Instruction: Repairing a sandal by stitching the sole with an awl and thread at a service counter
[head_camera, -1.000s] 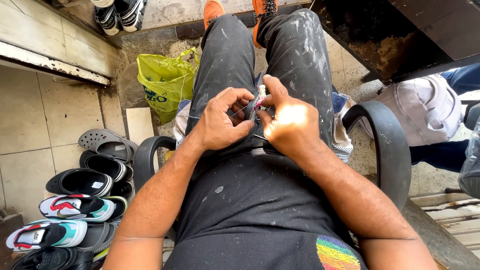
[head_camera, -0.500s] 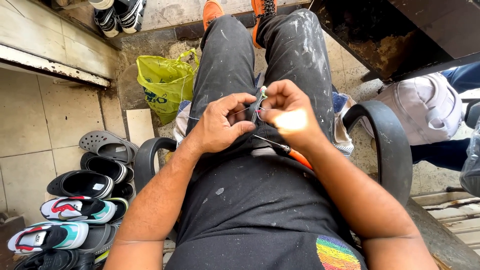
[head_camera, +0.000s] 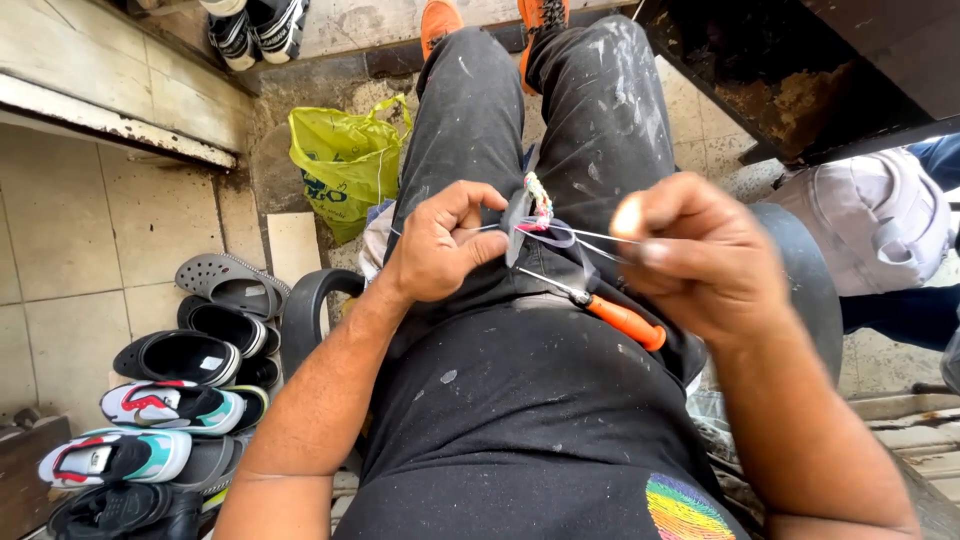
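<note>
Since earlier, right hand (head_camera: 705, 255) pulled thread (head_camera: 590, 236) rightward, pinched taut. I keep left hand (head_camera: 445, 245) gripping the strap (head_camera: 520, 222); soft, light; hold near stitching.

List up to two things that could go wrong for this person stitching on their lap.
1. The awl lies loose on the lap with its point near the left hand; it might prick or slide off.
2. The right hand pulls the thread taut; it could cut into fingers or snap.
</note>
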